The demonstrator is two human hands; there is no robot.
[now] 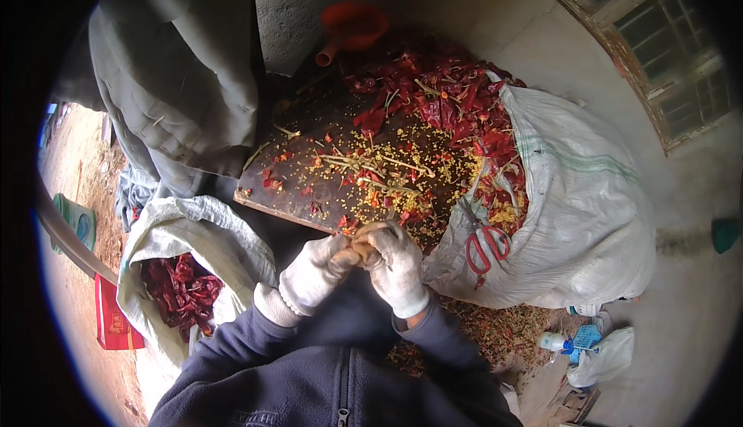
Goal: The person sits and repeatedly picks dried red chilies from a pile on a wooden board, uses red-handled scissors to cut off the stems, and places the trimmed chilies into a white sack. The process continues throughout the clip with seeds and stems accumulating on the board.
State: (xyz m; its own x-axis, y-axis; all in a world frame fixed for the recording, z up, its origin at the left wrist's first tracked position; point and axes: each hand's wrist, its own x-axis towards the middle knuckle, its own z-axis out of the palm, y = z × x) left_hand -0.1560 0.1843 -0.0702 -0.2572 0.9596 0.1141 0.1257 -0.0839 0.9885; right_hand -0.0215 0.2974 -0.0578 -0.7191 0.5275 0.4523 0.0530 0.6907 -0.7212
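My left hand (316, 267) and my right hand (397, 264), both in soiled white knit gloves, meet at the near edge of a dark board (278, 192). Their fingertips are bent together, and whatever may be between them is hidden. Yellow chilli seeds (400, 195), dried stalks (348, 164) and red scraps are strewn over the board. Past them, split dried red chillies (441, 107) are heaped up. Red-handled scissors (487, 250) lie to the right of my right hand, on the mouth of a white woven sack (586, 212).
Left of me, another woven sack (232, 226) stands with its mouth spread around dried red chillies (183, 293). An orange-red plastic dipper (354, 23) is behind the heap. A thick grey cloth (180, 78) hangs at the far left. Stalk debris (505, 331), a bottle (551, 341) and a blue basket (586, 337) lie lower right.
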